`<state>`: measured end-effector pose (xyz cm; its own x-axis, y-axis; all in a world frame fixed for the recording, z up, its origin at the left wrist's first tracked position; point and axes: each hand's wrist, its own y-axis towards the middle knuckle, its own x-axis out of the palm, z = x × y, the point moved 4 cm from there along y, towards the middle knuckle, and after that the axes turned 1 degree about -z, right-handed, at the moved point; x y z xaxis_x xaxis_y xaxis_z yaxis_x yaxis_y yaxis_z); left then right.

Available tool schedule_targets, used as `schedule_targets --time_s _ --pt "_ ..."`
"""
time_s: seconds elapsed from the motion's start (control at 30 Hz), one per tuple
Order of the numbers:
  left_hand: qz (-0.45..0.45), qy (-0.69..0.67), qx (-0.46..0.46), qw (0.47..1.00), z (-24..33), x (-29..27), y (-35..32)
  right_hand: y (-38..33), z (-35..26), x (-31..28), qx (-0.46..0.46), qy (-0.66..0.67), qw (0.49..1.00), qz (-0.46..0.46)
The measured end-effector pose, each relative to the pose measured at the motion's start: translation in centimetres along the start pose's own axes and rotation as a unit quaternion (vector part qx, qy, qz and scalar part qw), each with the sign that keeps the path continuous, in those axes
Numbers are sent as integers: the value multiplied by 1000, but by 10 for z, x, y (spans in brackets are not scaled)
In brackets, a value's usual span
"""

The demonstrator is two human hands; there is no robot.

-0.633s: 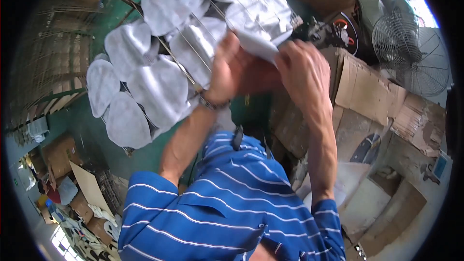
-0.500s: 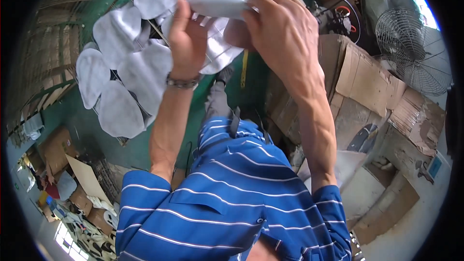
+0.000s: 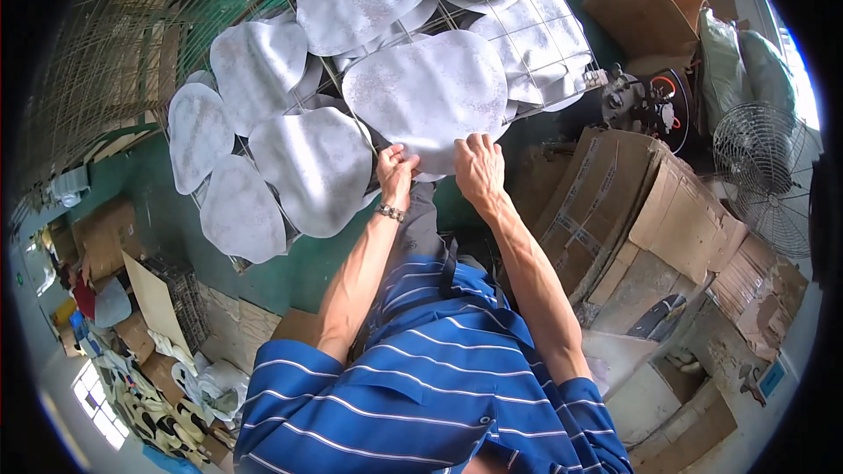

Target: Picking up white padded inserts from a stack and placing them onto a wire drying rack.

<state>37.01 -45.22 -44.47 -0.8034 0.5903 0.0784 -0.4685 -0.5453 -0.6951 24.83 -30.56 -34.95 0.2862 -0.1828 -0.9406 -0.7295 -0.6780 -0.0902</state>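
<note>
Pinching the near edge of a grey rounded sheet [image 3: 428,92] with left hand [image 3: 397,172] and right hand [image 3: 479,167], fingers closed on it, atop a wire rack [image 3: 562,79] among similar sheets [image 3: 312,167].

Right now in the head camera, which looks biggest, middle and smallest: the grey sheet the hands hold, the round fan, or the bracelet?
1. Grey sheet, pinched at its near edge by the left hand and right hand.
2. Round wire fan; it stands farther off, so it may really be bigger.
3. Bracelet, by far the smallest.
</note>
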Motion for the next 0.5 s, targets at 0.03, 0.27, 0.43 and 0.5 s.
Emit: schedule_targets --time_s 0.03,0.27,0.43,0.5 --pt "-8 9 -2 1000 -5 5 7 -2 6 -5 12 33 999 23" --pt "118 340 296 885 48 -8 10 -52 68 -41 170 174 961 135" --pt "12 573 383 725 62 27 -25 -177 124 -55 364 152 907 150" --pt "-25 587 367 721 59 24 -21 -226 125 -41 431 165 875 149"
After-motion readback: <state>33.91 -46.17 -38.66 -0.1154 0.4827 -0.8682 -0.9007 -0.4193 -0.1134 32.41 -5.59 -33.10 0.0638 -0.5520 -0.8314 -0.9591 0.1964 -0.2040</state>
